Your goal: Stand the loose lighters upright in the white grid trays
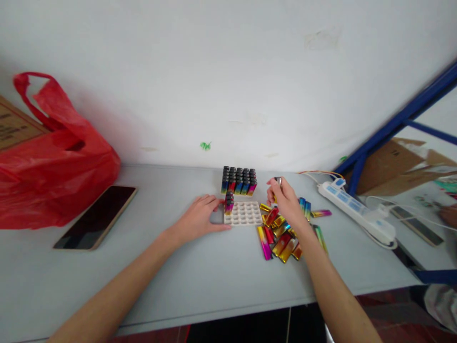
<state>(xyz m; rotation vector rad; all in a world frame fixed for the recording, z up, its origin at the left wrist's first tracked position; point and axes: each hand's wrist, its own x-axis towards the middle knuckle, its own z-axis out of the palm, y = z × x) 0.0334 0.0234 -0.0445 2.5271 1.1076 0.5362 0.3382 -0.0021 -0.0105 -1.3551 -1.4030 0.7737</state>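
A white tray [246, 214] with rows of small pockets lies on the table. Several lighters [229, 204] with black tops stand upright in its left column. My left hand [200, 216] holds the tray's left end, thumb at the front corner and fingers by the standing lighters. Raised right of the tray, my right hand [285, 197] is closed around a lighter [278, 180] whose metal top shows; most of it is hidden by the fingers. Below that hand lies a loose pile of shiny coloured lighters [282, 243]. Behind the tray stands a block of upright lighters [239, 181].
A phone [98, 216] and a red plastic bag [60, 166] are on the left. To the right lie a white power strip [357, 212] with cables and a blue metal frame [400, 116]. A white wall [228, 85] rises behind the table.
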